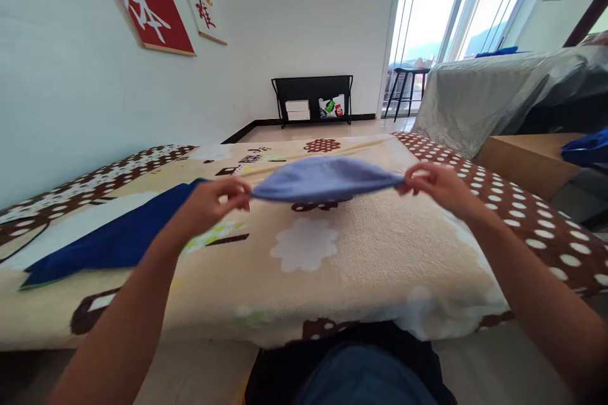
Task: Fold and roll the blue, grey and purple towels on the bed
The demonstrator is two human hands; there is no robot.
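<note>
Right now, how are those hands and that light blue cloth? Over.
Left hand and right hand pinching opposite ends of the light blue cloth. Cloth stretched above the blanket. Dark blue cloth off left, apparently not in the way.

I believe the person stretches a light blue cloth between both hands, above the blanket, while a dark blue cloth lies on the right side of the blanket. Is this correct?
Not quite: the dark blue cloth lies on the left side of the blanket, as the head view shows. The rest is right.
</note>
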